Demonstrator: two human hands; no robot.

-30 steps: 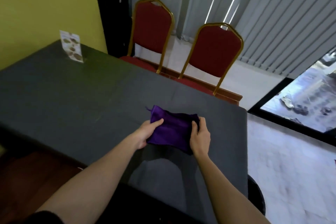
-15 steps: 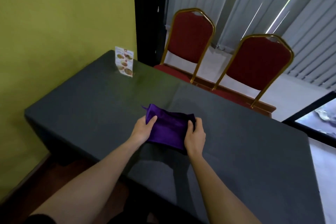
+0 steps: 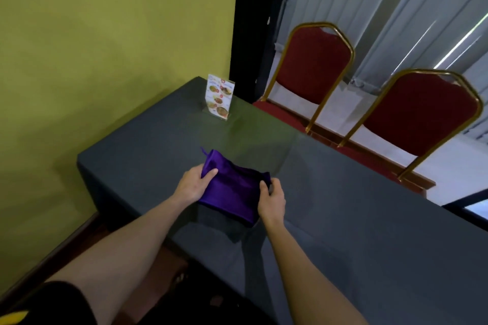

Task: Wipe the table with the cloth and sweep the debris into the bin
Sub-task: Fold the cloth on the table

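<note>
Two hands on the cloth (image 3: pixel 232 192), which sits folded on the table (image 3: pixel 356 245) near its front edge: left hand (image 3: pixel 194 186) grips the left end with the thumb on top, right hand (image 3: pixel 272 202) pinches the right end. Further back there's a menu card (image 3: pixel 219 96) by the wall, then two chairs (image 3: pixel 311 66) past the far edge.

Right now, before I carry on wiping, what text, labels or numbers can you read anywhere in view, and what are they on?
None can be read.
Menu card stand at the far end of the table: food pictures and small print, too blurred to read.
Purple cloth, held by the left hand and right hand: no visible print.
</note>
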